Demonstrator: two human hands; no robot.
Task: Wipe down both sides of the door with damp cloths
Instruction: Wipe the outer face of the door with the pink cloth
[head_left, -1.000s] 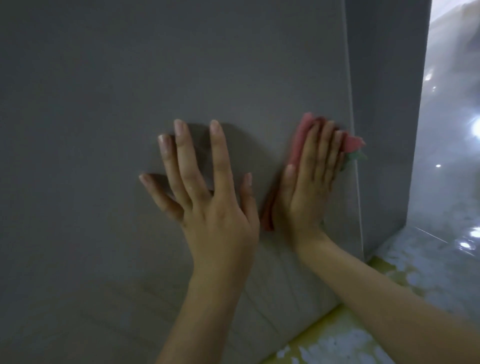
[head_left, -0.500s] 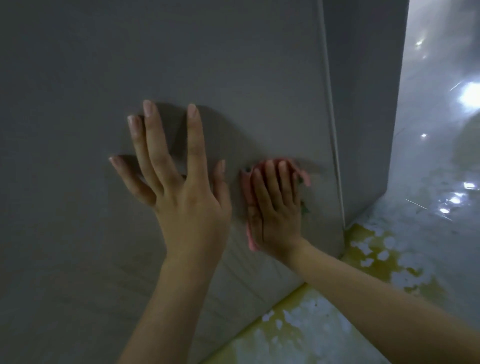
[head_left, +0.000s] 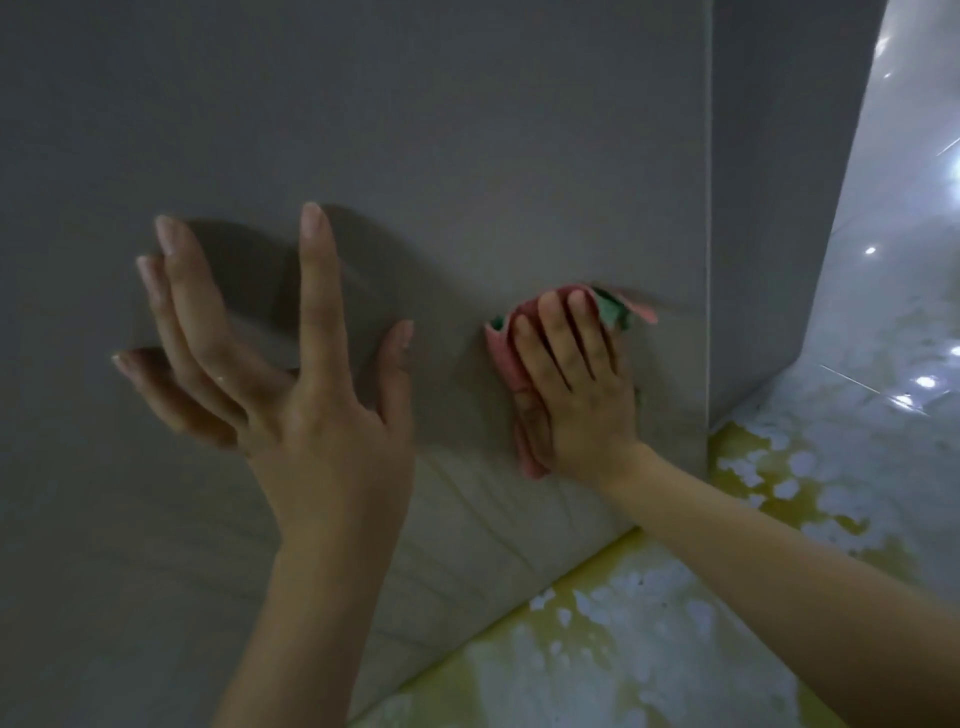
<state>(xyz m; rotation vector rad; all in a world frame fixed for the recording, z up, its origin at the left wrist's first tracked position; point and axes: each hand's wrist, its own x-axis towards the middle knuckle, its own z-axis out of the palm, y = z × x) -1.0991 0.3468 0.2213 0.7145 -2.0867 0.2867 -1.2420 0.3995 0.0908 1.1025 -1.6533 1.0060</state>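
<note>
A plain grey door (head_left: 415, 130) fills most of the view, its free edge running down at the right. My right hand (head_left: 576, 384) presses a pink and green cloth (head_left: 501, 343) flat against the door's lower part, close to that edge, with the fingers straight on top of the cloth. My left hand (head_left: 291, 379) is spread with straight fingers to the left of the cloth, fingertips up. Its palm seems slightly off the door surface and it holds nothing.
The door's narrow edge face (head_left: 769, 208) turns away at the right. Beyond it a glossy pale tiled wall (head_left: 893, 208) reflects lights. A yellow and white speckled floor (head_left: 649, 623) runs under the door's bottom edge at the lower right.
My right hand slid the cloth down the door from beside the edge, then a little up and back toward it. My left hand lifted its palm slightly off the door.
</note>
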